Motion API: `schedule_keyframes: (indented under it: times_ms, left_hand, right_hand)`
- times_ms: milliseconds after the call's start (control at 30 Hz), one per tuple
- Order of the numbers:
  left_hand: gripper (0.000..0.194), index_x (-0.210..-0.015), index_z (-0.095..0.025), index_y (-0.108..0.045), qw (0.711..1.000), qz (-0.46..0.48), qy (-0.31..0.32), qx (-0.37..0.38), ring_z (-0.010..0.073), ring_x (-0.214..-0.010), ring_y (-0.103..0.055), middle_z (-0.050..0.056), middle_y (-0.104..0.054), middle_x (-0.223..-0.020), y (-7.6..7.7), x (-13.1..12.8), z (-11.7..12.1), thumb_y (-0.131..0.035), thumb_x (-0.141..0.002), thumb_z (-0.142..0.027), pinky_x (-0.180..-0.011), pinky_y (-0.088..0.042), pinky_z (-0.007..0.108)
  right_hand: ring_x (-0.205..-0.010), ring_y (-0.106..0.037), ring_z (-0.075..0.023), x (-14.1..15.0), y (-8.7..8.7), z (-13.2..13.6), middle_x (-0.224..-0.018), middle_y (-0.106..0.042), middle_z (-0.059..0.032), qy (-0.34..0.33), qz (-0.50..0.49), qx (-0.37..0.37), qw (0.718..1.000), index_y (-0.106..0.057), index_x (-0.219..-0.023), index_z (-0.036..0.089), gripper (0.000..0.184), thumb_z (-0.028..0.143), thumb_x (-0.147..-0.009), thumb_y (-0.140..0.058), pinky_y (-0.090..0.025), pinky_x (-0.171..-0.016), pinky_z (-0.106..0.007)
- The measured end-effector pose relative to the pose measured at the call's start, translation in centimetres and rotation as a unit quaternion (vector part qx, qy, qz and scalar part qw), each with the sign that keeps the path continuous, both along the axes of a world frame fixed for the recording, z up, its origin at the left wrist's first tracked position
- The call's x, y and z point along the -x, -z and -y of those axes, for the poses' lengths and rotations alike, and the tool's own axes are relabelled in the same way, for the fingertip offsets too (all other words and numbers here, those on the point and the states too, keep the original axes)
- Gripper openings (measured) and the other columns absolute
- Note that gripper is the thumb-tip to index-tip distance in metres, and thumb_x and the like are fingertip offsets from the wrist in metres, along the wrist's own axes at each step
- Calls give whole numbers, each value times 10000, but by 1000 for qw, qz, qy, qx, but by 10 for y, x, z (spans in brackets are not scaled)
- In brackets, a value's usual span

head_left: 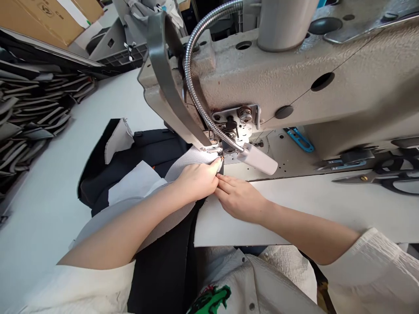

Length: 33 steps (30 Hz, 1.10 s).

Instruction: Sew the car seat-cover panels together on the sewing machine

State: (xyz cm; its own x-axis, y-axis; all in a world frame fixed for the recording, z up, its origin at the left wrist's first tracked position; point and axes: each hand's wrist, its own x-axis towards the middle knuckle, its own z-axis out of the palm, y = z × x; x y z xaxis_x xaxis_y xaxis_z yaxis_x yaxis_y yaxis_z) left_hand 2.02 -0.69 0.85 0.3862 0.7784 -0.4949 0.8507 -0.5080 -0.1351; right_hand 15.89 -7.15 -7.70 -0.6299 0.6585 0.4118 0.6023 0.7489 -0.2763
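Note:
Under the needle area of a sewing machine (242, 74) lies the edge of a dark and grey fabric piece (166, 150). My left hand (199, 179) is closed on its grey mesh layer close to the presser foot, thumb and fingers at the edge. Touching it, my right hand (240, 198) pinches the same edge from the right, its fingers pressed together. The grey mesh (185, 163) runs beneath my left forearm, with a white flap (132, 183) beside it. Dark fabric (163, 270) hangs over the table's front edge toward my lap. My fingers hide part of the seam edge.
A white lamp head (260, 159) on a flexible metal neck lights the needle area. Blue thread snips (299, 139) lie on the machine bed, another blue-handled pair (347, 163) farther right. Black scissors (382, 176) rest at right. Stacked fabric pieces (36, 104) fill the far left.

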Motion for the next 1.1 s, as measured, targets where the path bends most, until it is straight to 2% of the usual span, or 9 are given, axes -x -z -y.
schedule_keyframes:
  times_ms: [133, 233, 333, 400, 533, 700, 900, 1100]
  left_hand:
    - [544, -1364, -225, -359, 1000, -6, -9, -15, 293, -837, -657, 94, -688, -909, -1, -5, 1, -336, -821, -216, -665, -479, 354]
    - [459, -1250, -206, -478, 998, -7, -18, -66, 287, -773, -659, 81, -685, -821, 6, -5, 5, -344, -812, -187, -625, -474, 344]
    - [380, -1162, -204, -547, 993, 29, 0, -115, 270, -768, -658, 76, -682, -855, 13, 1, 6, -331, -850, -226, -638, -480, 340]
    - [369, -1162, -219, -557, 992, 62, 8, -107, 253, -813, -656, 65, -681, -928, 13, 8, 4, -356, -857, -267, -677, -489, 329]
    - [358, -1146, -252, -585, 992, 121, 18, -31, 230, -986, -623, 25, -661, -1083, 8, 20, -5, -431, -826, -306, -813, -486, 300]
    - [381, -1188, -225, -563, 992, 124, 15, -13, 223, -1075, -585, 45, -633, -1160, 10, 18, -5, -384, -853, -250, -902, -461, 312]
    - [388, -1171, -199, -570, 992, 119, 1, -38, 227, -1016, -604, 61, -641, -1116, 13, 4, -4, -348, -853, -202, -861, -478, 324]
    - [331, -1033, -199, -629, 990, 131, -7, -53, 217, -873, -630, 56, -664, -973, 9, -2, -6, -370, -827, -181, -751, -491, 301]
  right_hand:
    - [-1212, -494, -264, 1, 2, 2, -1247, -564, -197, 7, 13, -19, 1000, -548, -1197, 26, 355, 86, -881, -398, -408, -1030, -397]
    - [-1194, -509, -273, 1, 3, 2, -1244, -569, -190, 25, 18, -31, 999, -554, -1194, 15, 362, 97, -873, -410, -416, -1023, -392]
    - [-1191, -511, -272, 2, 3, 2, -1257, -562, -189, 28, 27, -35, 999, -553, -1201, 11, 369, 114, -877, -409, -419, -1019, -388]
    - [-1185, -517, -264, 2, 2, 1, -1262, -559, -186, 26, 34, -41, 998, -549, -1210, 15, 373, 116, -886, -394, -416, -1022, -391]
    - [-1162, -539, -256, 3, 4, 2, -1250, -567, -190, 30, 37, -47, 998, -539, -1233, 20, 382, 109, -894, -385, -425, -1008, -406]
    - [-1182, -522, -269, 6, 8, 3, -1261, -550, -214, 32, 35, -39, 998, -526, -1244, -1, 393, 116, -888, -407, -433, -998, -405]
    - [-1189, -512, -271, 6, 5, 2, -1268, -549, -201, 58, 33, -35, 997, -518, -1248, -6, 405, 148, -892, -401, -418, -1017, -400]
    - [-1220, -478, -288, 3, -4, 0, -1284, -532, -209, 55, 34, 10, 998, -500, -1257, -25, 447, 201, -875, -437, -394, -1042, -425]
